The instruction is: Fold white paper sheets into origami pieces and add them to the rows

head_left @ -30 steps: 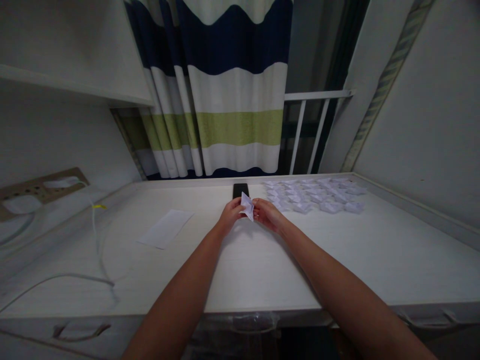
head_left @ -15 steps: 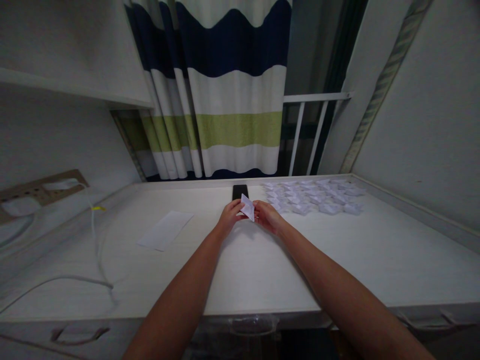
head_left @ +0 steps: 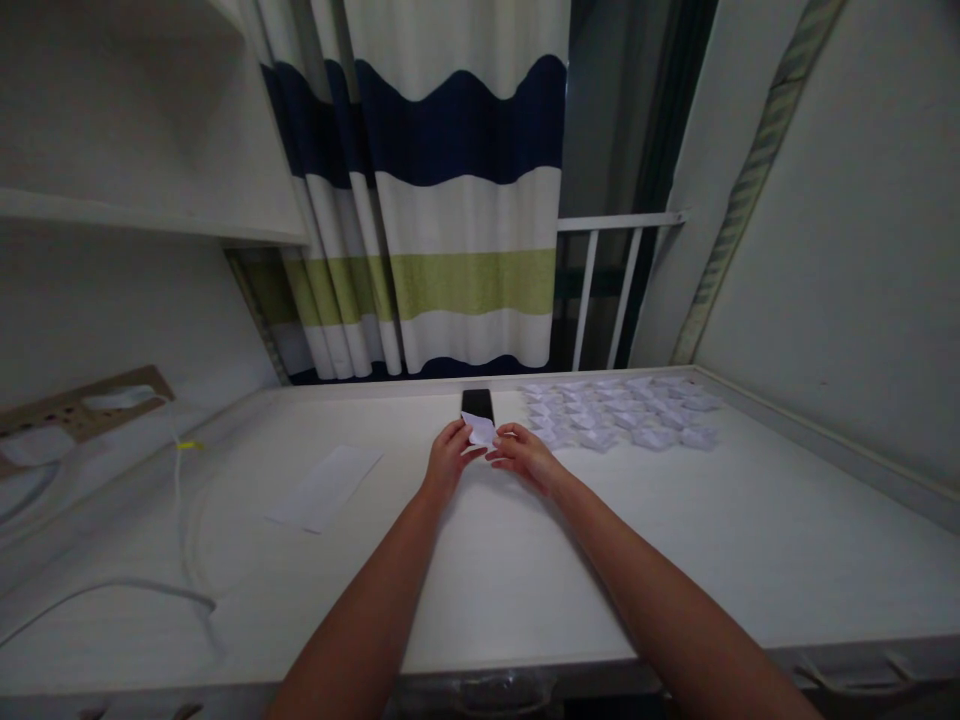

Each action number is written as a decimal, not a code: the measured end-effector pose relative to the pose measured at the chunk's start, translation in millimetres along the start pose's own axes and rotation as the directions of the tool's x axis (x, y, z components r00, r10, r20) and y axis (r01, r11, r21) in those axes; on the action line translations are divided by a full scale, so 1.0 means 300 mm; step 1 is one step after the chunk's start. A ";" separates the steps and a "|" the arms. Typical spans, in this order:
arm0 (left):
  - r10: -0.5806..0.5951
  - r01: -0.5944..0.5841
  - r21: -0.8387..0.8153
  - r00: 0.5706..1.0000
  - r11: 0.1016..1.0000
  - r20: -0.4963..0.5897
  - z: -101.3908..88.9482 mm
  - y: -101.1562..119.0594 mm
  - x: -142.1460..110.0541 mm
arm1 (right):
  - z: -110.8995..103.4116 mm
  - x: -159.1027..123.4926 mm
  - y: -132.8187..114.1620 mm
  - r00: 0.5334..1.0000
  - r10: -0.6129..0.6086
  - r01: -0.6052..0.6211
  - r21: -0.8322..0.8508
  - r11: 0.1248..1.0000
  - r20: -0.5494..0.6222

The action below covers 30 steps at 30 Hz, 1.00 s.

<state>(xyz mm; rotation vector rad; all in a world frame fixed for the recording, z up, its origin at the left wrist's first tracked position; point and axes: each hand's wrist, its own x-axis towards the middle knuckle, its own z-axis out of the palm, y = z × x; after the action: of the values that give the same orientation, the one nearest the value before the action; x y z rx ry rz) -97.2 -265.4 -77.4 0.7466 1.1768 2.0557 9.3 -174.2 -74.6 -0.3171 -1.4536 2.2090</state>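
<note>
A small folded white paper is held up between my two hands above the desk. My left hand pinches its left side with the fingers closed. On the other side, my right hand grips the right corner between thumb and fingertips. Just behind the paper lies a black phone, partly covered by it. Rows of folded paper pieces sit to the right of my hands, near the back edge. To the left lies a flat white paper sheet.
The white desk has a raised rim at the back and right. A white cable runs over its left side, and a power strip is on the left wall. A striped curtain hangs behind, beside a white railing.
The folded paper has turned from an upright pointed shape to a flatter, more level one between my fingers. The whole view has tilted up, so the desk sits lower.
</note>
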 end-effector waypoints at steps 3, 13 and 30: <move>0.009 -0.009 -0.012 1.000 1.000 0.001 0.000 -0.001 0.000 | 0.001 0.008 -0.002 0.995 -0.085 0.084 -0.026 0.996 -0.056; 0.005 -0.004 0.018 0.999 1.000 -0.042 0.015 -0.006 0.002 | -0.016 0.042 -0.024 0.938 -0.230 0.206 -0.118 0.971 -0.258; -0.041 0.027 0.219 0.997 0.975 0.058 0.215 0.006 0.076 | -0.179 0.015 -0.246 0.881 -0.284 0.255 -0.125 0.959 -0.378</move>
<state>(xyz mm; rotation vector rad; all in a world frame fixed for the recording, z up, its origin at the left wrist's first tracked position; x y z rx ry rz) -64.4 -215.3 -44.1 0.8808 1.3848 1.8805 48.0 -105.0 -29.2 -0.5164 -1.2679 1.7502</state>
